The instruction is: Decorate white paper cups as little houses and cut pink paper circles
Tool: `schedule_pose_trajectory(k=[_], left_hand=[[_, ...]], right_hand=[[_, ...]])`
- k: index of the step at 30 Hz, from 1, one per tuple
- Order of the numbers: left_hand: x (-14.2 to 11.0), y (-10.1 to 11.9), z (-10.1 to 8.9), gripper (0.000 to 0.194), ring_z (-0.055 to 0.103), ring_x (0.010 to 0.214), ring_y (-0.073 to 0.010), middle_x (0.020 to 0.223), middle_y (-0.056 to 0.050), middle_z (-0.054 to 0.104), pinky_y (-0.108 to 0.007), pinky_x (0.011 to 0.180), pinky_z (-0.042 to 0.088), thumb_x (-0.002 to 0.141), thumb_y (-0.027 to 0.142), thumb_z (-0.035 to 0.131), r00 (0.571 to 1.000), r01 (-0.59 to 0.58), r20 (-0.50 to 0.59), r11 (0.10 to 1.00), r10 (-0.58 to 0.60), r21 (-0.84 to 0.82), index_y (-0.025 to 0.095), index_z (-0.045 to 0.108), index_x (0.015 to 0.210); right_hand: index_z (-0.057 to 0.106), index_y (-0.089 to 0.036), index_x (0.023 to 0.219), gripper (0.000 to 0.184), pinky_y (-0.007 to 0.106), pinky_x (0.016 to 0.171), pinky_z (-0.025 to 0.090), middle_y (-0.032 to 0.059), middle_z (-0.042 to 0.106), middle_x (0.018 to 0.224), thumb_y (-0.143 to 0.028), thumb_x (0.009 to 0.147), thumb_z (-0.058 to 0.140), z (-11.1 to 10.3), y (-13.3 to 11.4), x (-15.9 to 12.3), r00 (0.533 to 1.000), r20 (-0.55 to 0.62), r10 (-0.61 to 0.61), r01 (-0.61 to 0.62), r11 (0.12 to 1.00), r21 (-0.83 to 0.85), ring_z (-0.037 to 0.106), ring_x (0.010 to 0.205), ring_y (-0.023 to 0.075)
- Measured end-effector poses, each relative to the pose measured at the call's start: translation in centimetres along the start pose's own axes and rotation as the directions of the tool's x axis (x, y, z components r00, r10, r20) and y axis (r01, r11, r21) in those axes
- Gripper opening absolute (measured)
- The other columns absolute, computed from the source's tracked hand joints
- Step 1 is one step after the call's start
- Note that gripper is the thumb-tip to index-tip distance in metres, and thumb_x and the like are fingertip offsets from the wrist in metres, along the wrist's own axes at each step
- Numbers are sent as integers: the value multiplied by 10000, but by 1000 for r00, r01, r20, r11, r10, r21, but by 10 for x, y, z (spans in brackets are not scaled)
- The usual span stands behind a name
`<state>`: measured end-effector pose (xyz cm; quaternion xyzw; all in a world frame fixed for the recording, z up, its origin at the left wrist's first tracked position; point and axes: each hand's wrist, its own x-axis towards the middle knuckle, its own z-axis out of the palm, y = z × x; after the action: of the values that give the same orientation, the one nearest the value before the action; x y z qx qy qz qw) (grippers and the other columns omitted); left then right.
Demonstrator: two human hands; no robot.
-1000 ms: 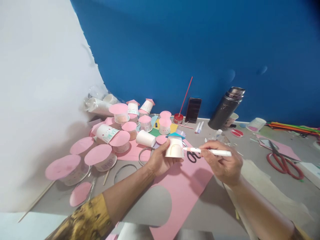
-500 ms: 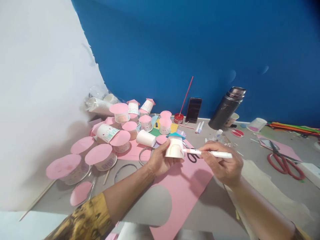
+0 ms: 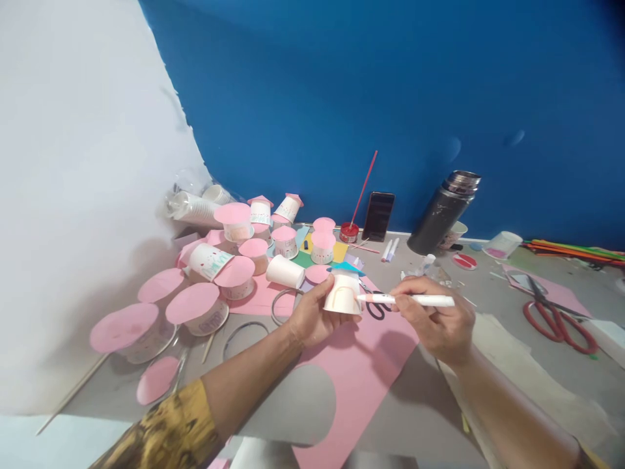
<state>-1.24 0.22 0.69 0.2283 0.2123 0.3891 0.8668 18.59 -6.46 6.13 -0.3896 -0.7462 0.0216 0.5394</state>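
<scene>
My left hand (image 3: 308, 316) grips a small white paper cup (image 3: 342, 293), upside down and tilted, above a pink paper sheet (image 3: 352, 371). An arch is drawn on the cup's side. My right hand (image 3: 436, 319) pinches a white marker (image 3: 415, 300) held level, its pink tip touching the cup's right side. Black scissors (image 3: 375, 306) lie on the pink sheet just under the marker.
Several pink-topped paper cups (image 3: 195, 306) crowd the left of the grey table. A red paint pot with a stick (image 3: 348, 230), a phone (image 3: 377, 215) and a steel flask (image 3: 443, 212) stand by the blue wall. Red scissors (image 3: 556, 316) lie at the right.
The cup has tilted a little to the right in my left hand. The marker tip stays against its side.
</scene>
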Motion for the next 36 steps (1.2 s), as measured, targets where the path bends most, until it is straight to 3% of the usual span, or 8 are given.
schedule_pose_trajectory(k=[4, 9, 16, 28, 36], left_hand=[[0, -1, 1, 347, 691, 750, -250, 854, -128, 716, -396, 659, 606, 986, 384, 551, 999, -23, -49, 1000, 22, -5, 78, 713, 997], [3, -4, -2, 252, 692, 781, -227, 895, -113, 724, -352, 666, 603, 930, 342, 657, 997, -71, -33, 997, 70, -8, 99, 713, 970], [5, -8, -7, 346, 674, 787, -206, 907, -98, 724, -302, 659, 567, 804, 436, 804, 991, -135, 19, 985, 134, 106, 128, 706, 928], [4, -6, -3, 372, 654, 769, -185, 861, -65, 710, -288, 665, 538, 754, 414, 854, 991, -134, 3, 987, 134, 85, 129, 708, 944], [2, -6, -3, 262, 646, 751, -178, 812, -49, 688, -287, 683, 532, 814, 358, 803, 988, -150, -18, 986, 152, 77, 137, 697, 908]], right_hand=[[681, -218, 843, 116, 252, 486, 441, -26, 663, 645, -152, 922, 628, 1, 1, -2, 1000, 7, -10, 10, 999, 42, 594, 515, 124], [713, -222, 905, 80, 282, 525, 491, 2, 709, 676, -157, 890, 670, 5, 1, -4, 992, -63, -107, 103, 993, -64, 661, 577, 174], [704, -222, 903, 88, 286, 526, 491, 11, 722, 690, -144, 891, 665, 7, -3, 0, 991, -20, -136, 134, 989, -54, 660, 572, 175], [684, -209, 923, 90, 289, 566, 505, 20, 721, 713, -126, 892, 665, 9, -1, 0, 989, 10, -146, 147, 989, -16, 655, 602, 170], [683, -214, 896, 106, 271, 539, 491, 5, 711, 695, -119, 896, 635, 9, -4, 2, 987, 80, -138, 134, 990, 51, 635, 568, 149]])
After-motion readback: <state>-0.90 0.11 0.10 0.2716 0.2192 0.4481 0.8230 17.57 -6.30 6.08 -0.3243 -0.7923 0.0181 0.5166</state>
